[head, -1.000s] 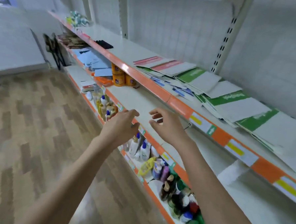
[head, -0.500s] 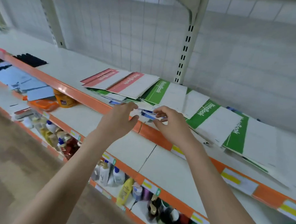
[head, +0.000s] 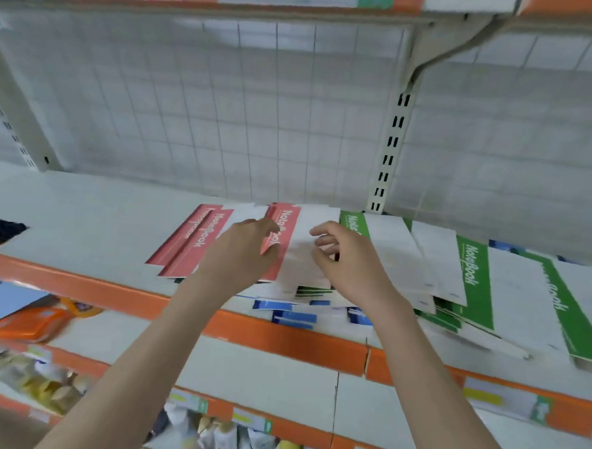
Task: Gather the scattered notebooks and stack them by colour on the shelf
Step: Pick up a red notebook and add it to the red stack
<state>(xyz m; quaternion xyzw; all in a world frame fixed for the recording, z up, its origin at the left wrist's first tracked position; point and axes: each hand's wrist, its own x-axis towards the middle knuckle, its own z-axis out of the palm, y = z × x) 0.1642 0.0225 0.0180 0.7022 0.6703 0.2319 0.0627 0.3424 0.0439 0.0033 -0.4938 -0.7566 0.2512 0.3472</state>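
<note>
**Both hands over the red notebooks, nothing lifted yet**

The notebooks lie fanned in an overlapping mess across the shelf (head: pixel 82 220) in the middle of the frame. Red notebooks (head: pixel 197 239) sit at centre left, green notebooks (head: pixel 474 268) spread toward the right edge, and blue notebooks (head: pixel 293 317) poke out from underneath, near the orange shelf lip at lower centre.

The left hand (head: pixel 241 252) rests on a red-and-white cover, its fingertips at the red spine strip; whether it is pinching that edge or only pressing it I cannot tell. The right hand (head: pixel 347 261) hovers just beside it over the white part of a cover, fingers loosely curled and holding nothing.

These look like thin, soft-covered books: light, floppy, and probably smooth enough to slide over one another. Lifting one by a corner would likely let it sag and drag its neighbours along. The better hold seems to be the spine edge, thumb under and fingers on top, with the other hand pinning the pile. The blue ones are buried, so the upper layers probably need clearing first.
</note>
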